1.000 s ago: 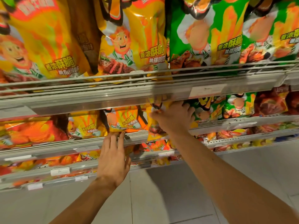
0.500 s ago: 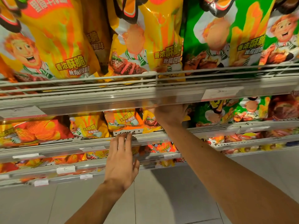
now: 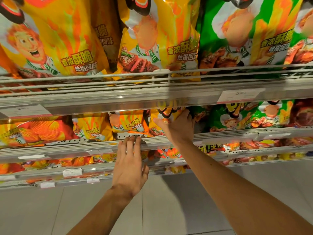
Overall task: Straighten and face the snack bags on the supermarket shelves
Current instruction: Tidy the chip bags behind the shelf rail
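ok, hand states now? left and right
Left hand: open, fingers straight, tips at the shelf rail, holding nothing.
Right hand: gripping the yellow bag on the second shelf.

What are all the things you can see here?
yellow bags: several, yellow and orange, top shelf left and middle, more on the second shelf
green bags: a few, green, top shelf right and second shelf right
red bags: at least one, red-orange, second shelf left
shelves: four or so, grey metal, stacked top to bottom
price tags: several, white, on shelf edges
floor: one, grey tiles, below
left hand: one, fingers straight, at the second shelf's edge
right hand: one, grips a yellow bag on the second shelf
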`<action>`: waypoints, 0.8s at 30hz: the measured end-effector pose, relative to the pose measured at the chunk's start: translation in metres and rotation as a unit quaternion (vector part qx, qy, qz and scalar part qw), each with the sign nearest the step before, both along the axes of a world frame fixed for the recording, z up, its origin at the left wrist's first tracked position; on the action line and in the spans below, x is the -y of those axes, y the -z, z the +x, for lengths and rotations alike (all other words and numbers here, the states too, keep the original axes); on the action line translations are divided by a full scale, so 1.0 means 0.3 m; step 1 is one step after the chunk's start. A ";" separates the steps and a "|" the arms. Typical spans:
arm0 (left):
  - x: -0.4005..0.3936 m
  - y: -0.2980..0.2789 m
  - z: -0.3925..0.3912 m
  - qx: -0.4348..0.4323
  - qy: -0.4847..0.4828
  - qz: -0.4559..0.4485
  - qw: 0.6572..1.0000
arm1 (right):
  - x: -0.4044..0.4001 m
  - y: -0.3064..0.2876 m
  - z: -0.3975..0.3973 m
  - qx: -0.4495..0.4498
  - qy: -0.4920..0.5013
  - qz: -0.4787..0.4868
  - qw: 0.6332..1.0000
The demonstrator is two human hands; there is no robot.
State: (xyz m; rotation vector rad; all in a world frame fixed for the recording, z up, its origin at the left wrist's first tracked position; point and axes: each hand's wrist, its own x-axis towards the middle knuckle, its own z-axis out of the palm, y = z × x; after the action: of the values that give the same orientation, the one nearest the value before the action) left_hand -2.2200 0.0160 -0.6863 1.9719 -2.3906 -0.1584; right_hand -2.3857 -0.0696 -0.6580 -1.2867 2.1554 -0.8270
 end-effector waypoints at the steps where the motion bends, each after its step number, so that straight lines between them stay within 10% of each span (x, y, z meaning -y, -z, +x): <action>1: 0.001 -0.004 0.000 -0.002 0.000 -0.002 1.000 | -0.002 -0.003 -0.003 0.003 -0.004 0.002 1.000; 11: -0.017 -0.064 0.037 -0.157 -0.021 0.006 0.987 | -0.085 -0.015 -0.048 -0.024 -0.053 0.003 0.998; 24: -0.023 -0.138 0.343 -0.354 -0.302 -0.034 0.885 | -0.328 0.003 0.142 0.068 -0.005 -0.098 0.993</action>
State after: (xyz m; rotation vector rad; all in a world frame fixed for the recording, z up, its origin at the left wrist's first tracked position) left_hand -2.1171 0.0230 -0.6450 2.0321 -1.2700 -0.6230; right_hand -2.3431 0.0286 -0.6589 -1.2926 1.9994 -1.1133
